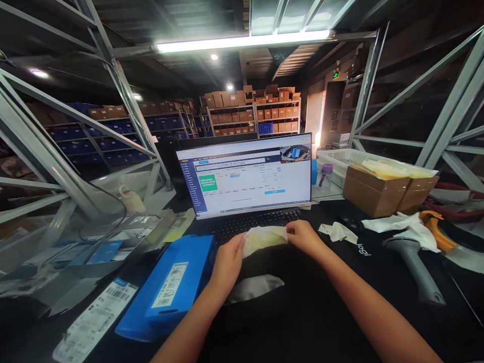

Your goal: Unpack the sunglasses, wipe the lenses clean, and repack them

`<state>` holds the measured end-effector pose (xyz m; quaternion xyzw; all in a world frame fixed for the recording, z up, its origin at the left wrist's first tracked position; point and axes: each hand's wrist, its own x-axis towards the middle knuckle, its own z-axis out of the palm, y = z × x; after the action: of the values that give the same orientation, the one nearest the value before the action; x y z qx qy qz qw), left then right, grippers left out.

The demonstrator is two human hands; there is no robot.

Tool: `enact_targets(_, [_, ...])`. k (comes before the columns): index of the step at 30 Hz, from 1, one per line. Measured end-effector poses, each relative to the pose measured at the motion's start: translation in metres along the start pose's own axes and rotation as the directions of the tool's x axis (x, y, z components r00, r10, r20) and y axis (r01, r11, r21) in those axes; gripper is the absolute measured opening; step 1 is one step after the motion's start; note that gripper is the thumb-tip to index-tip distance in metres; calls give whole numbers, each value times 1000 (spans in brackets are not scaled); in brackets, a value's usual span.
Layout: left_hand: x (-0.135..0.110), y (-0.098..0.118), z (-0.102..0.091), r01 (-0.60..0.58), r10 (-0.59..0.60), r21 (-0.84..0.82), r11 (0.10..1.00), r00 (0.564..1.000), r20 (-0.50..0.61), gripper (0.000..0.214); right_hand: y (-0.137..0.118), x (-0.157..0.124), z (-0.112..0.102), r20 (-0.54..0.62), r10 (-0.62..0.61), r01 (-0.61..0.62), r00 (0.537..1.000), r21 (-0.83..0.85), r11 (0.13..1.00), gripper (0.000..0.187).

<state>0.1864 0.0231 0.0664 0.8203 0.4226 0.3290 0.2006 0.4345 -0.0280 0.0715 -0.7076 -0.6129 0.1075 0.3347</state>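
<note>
A soft, curved packet in whitish wrapping with a pale yellow tint (265,239) stretches between my hands, just in front of the keyboard. My left hand (228,258) pinches its left end. At the right end, the closed fingertips of my right hand (303,237) grip the edge. Below it, on the black desk mat, lies a curved, translucent grey piece (257,288), its kind unclear. Beside my left forearm is a blue box (172,282) with a white printed label. A white sheet of barcode labels (99,316) lies to the left of that box.
A lit monitor (249,176) stands behind the keyboard (257,222). On the right are a handheld barcode scanner (414,267), a tape dispenser (438,232), crumpled white paper (338,232) and cardboard boxes (374,191). Metal rack posts rise at both sides.
</note>
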Motion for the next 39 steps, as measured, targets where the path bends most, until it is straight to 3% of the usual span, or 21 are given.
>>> enact_targets(4, [1,2,-5,49,-49,155,987,999,-3,42,8,3,-14,-62,-6,6,998,-7,1000,21])
enact_targets(7, [3,-2,-8,101,-106,260,960,994,7,36,22,5,-37,-191,21,-28,981,-39,999,19])
enact_targets(12, [7,-14,-5,141,-178,390,910,982,58,34,35,3,-69,-468,-20,-16,883,-73,997,24])
enact_targets(16, [10,-16,-1,100,-126,355,929,991,49,38,22,-1,-63,-592,-124,108,796,-62,992,21])
enact_targets(18, [10,-14,-3,60,-74,304,951,997,36,41,12,-5,-52,-656,-247,258,713,-82,963,19])
enact_targets(21, [6,-5,-11,-37,39,-69,997,999,28,57,-3,-17,-35,-685,-559,585,467,-235,776,26])
enact_targets(22, [4,-1,-15,-79,95,-240,967,994,53,69,-8,-22,-31,-662,-637,657,395,-280,699,34])
enact_targets(24, [-4,9,-23,-117,201,-481,869,972,126,88,-16,-34,-24,-609,-721,730,331,-319,604,46])
enact_targets(27, [-16,26,-31,-86,224,-491,867,947,230,94,-27,-49,-17,-584,-753,763,304,-324,559,53])
enact_targets(33, [-27,51,-36,-7,177,-525,851,945,275,72,-35,-60,-17,-592,-760,746,269,-371,553,50])
enact_targets(39, [-33,60,-42,-33,185,-534,845,954,235,55,-32,-62,-17,-560,-791,778,245,-373,505,49])
